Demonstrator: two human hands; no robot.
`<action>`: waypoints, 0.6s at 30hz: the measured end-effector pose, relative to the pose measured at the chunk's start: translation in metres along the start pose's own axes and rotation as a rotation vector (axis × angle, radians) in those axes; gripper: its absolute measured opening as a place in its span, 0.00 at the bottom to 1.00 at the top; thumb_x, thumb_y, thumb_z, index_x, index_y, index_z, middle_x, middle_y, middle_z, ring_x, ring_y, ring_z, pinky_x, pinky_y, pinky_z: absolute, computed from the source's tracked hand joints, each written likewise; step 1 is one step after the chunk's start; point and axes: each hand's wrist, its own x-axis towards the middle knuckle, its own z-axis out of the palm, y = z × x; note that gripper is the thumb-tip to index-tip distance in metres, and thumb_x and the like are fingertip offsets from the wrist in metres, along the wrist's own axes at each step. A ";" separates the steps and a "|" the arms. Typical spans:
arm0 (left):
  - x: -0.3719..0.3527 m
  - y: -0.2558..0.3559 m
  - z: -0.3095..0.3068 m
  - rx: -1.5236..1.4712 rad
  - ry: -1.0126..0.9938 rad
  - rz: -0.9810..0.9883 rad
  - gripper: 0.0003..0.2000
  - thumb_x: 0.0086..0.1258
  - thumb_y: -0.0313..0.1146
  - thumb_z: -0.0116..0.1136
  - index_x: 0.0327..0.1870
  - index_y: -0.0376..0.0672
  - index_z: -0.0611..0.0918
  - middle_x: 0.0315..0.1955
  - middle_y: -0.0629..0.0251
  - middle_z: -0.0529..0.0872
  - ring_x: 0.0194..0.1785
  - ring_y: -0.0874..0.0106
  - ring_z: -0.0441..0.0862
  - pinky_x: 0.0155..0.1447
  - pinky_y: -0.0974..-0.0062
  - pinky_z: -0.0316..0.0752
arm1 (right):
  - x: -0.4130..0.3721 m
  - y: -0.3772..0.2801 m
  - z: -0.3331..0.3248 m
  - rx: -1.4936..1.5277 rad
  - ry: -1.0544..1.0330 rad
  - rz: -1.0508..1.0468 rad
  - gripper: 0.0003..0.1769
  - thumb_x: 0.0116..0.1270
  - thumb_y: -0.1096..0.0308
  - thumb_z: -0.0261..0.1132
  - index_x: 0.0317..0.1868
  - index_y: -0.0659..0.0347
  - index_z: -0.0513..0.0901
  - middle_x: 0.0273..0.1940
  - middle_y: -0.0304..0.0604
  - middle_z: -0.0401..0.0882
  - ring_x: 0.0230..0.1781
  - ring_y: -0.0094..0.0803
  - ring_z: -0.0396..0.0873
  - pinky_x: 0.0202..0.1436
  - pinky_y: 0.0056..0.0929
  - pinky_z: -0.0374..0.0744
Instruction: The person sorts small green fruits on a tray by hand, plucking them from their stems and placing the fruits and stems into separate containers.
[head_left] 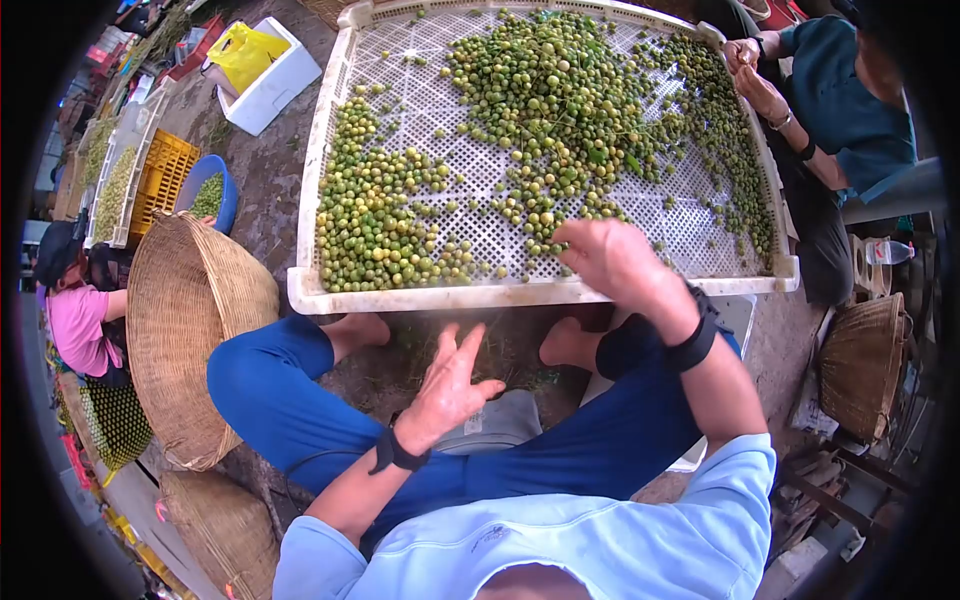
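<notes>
A white perforated plastic tray (450,298) stands before my knees with small round green-yellow fruits on it. The largest heap of fruits (545,90) is at the tray's back middle, with some leaves and stems among it. A looser spread of fruits (375,235) covers the left side. Over the front of the tray is my right hand (615,262), fingers bent and pressed together; whatever they hold is hidden. My left hand (447,393) hangs between my knees, below the tray's front edge, with fingers stretched out and nothing in them.
At the tray's right edge another person's hands (755,82) are close together over the fruits. A tall woven basket (165,330) stands by my left knee. Farther left are a blue basin (232,185) and a yellow crate (165,170). A white foam box (290,75) sits behind.
</notes>
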 end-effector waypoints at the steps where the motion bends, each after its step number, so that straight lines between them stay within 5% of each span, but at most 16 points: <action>1: 0.000 0.002 0.001 -0.001 0.007 -0.001 0.29 0.57 0.35 0.63 0.60 0.36 0.69 0.41 0.46 0.81 0.47 0.57 0.79 0.51 0.65 0.72 | 0.008 0.010 -0.008 -0.016 0.008 0.009 0.09 0.58 0.64 0.59 0.37 0.57 0.81 0.28 0.51 0.81 0.33 0.47 0.80 0.36 0.44 0.78; 3: 0.002 0.007 0.000 -0.058 -0.030 0.092 0.34 0.55 0.37 0.65 0.63 0.37 0.65 0.45 0.44 0.79 0.52 0.52 0.74 0.56 0.60 0.68 | 0.022 0.016 -0.024 0.005 0.007 0.072 0.10 0.58 0.64 0.58 0.36 0.58 0.81 0.28 0.51 0.81 0.33 0.48 0.80 0.37 0.44 0.77; 4: 0.007 0.021 -0.017 -0.244 -0.217 -0.111 0.28 0.54 0.37 0.64 0.57 0.37 0.73 0.43 0.48 0.80 0.49 0.53 0.76 0.55 0.61 0.69 | 0.030 0.021 -0.025 0.007 0.014 0.067 0.10 0.58 0.64 0.58 0.36 0.58 0.81 0.28 0.51 0.81 0.33 0.48 0.80 0.37 0.44 0.77; 7: 0.022 0.027 -0.036 -0.144 -0.413 0.047 0.17 0.55 0.35 0.63 0.45 0.37 0.80 0.40 0.52 0.82 0.45 0.55 0.78 0.53 0.63 0.70 | 0.054 0.044 -0.019 -0.056 -0.004 0.116 0.10 0.57 0.65 0.58 0.36 0.59 0.81 0.30 0.52 0.81 0.34 0.49 0.80 0.38 0.44 0.77; 8: 0.023 0.029 -0.038 -0.132 -0.207 0.219 0.08 0.55 0.29 0.61 0.35 0.37 0.81 0.36 0.55 0.82 0.41 0.58 0.80 0.49 0.67 0.73 | 0.061 0.054 -0.012 -0.033 0.074 0.128 0.10 0.56 0.65 0.58 0.35 0.60 0.80 0.31 0.52 0.81 0.35 0.49 0.80 0.39 0.44 0.77; 9: 0.028 0.031 -0.044 -0.119 -0.210 0.230 0.08 0.55 0.29 0.61 0.35 0.37 0.81 0.36 0.55 0.82 0.41 0.58 0.80 0.49 0.67 0.73 | 0.066 0.063 -0.006 -0.011 0.153 0.141 0.10 0.56 0.65 0.58 0.35 0.60 0.80 0.32 0.53 0.81 0.37 0.50 0.79 0.40 0.44 0.77; 12: 0.045 0.038 -0.062 -0.306 -0.254 0.114 0.11 0.56 0.24 0.59 0.40 0.37 0.81 0.35 0.56 0.82 0.38 0.63 0.82 0.42 0.71 0.76 | 0.077 0.066 0.005 0.041 0.180 0.190 0.10 0.56 0.65 0.59 0.36 0.61 0.78 0.37 0.52 0.78 0.40 0.50 0.78 0.42 0.45 0.76; 15: 0.078 0.046 -0.081 -0.434 -0.326 -0.085 0.08 0.60 0.25 0.59 0.40 0.36 0.81 0.30 0.65 0.82 0.33 0.79 0.79 0.39 0.80 0.74 | 0.091 0.057 0.017 -0.003 0.256 0.221 0.13 0.56 0.62 0.63 0.39 0.60 0.75 0.41 0.52 0.74 0.41 0.52 0.76 0.43 0.46 0.75; 18: 0.119 0.040 -0.087 -0.425 -0.210 -0.004 0.06 0.62 0.26 0.58 0.38 0.35 0.81 0.28 0.70 0.82 0.31 0.83 0.75 0.38 0.83 0.73 | 0.108 0.068 0.030 -0.088 0.204 0.229 0.11 0.56 0.64 0.63 0.35 0.62 0.74 0.39 0.52 0.74 0.41 0.52 0.76 0.44 0.46 0.75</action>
